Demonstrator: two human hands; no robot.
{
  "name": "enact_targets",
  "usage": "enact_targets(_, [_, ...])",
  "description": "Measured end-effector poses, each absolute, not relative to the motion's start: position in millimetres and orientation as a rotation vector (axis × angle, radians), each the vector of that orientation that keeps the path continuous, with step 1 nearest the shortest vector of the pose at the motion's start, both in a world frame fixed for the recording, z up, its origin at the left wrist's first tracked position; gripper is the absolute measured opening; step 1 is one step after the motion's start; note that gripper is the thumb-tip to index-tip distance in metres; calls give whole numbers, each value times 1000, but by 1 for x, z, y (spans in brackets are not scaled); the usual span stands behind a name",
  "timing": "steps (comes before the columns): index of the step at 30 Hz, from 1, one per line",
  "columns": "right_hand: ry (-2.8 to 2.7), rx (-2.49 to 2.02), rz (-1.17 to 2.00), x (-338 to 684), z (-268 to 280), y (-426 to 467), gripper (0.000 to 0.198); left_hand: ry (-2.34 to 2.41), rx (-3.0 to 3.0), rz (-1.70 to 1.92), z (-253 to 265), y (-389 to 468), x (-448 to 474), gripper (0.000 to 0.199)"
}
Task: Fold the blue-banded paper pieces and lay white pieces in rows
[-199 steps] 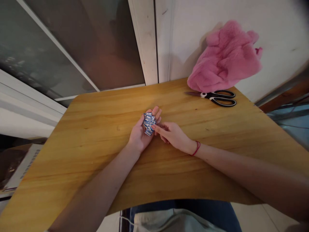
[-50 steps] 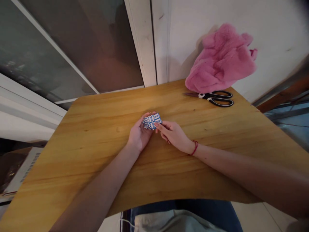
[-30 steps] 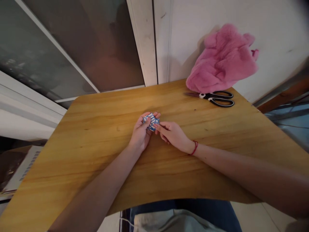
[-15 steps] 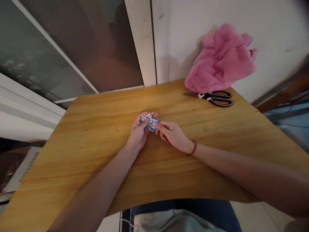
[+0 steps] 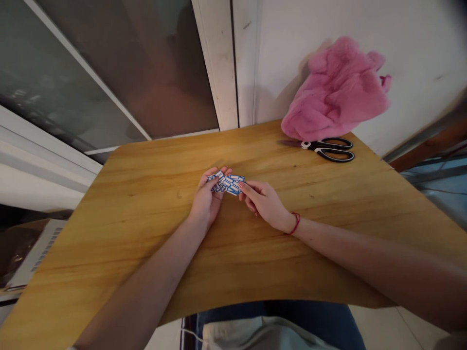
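Note:
Small white paper labels (image 5: 232, 184) with blue borders lie bunched and overlapping between my two hands, above the middle of the table. My left hand (image 5: 205, 200) holds one part of the bunch, its thumb pressed on top and its fingers beneath. At the bunch's right end, my right hand (image 5: 265, 204) pinches some labels between thumb and forefinger, its other fingers curled under. A red cord circles my right wrist. Print on the labels is too small to read.
Both forearms reach over a wooden table (image 5: 146, 204). Black-handled scissors (image 5: 323, 148) lie at its back right, just in front of a crumpled pink plush cloth (image 5: 337, 92) against the wall. A cardboard box (image 5: 32, 253) stands low at the left.
My hands have moved slightly apart, the left one shifting left. The bunch is spread wider, with more labels showing in the gap between my hands.

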State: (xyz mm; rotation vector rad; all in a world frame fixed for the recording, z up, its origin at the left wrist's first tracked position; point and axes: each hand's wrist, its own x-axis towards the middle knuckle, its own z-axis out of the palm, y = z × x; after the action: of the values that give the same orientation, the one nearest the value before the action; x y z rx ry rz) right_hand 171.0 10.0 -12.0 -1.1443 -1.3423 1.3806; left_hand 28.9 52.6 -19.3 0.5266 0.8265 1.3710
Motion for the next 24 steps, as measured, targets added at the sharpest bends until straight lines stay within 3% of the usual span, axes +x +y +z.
enact_targets(6, [-1379,-1146,1329,172,-12,12,40,799,525,1245,-14,45,34,20])
enact_targets(10, [-1464,-1174,1262,172,-13,12,40,762,543,1035,-12,39,41,30])
enact_targets(14, [-1477,-1198,1254,172,-14,12,41,693,563,1090,-13,37,43,32])
enact_targets(18, [-1479,-1213,1247,171,-13,12,39,706,666,1120,-13,36,42,10])
enact_targets(24, [-1475,-1226,1271,171,-13,12,40,745,732,1131,-15,34,41,22])
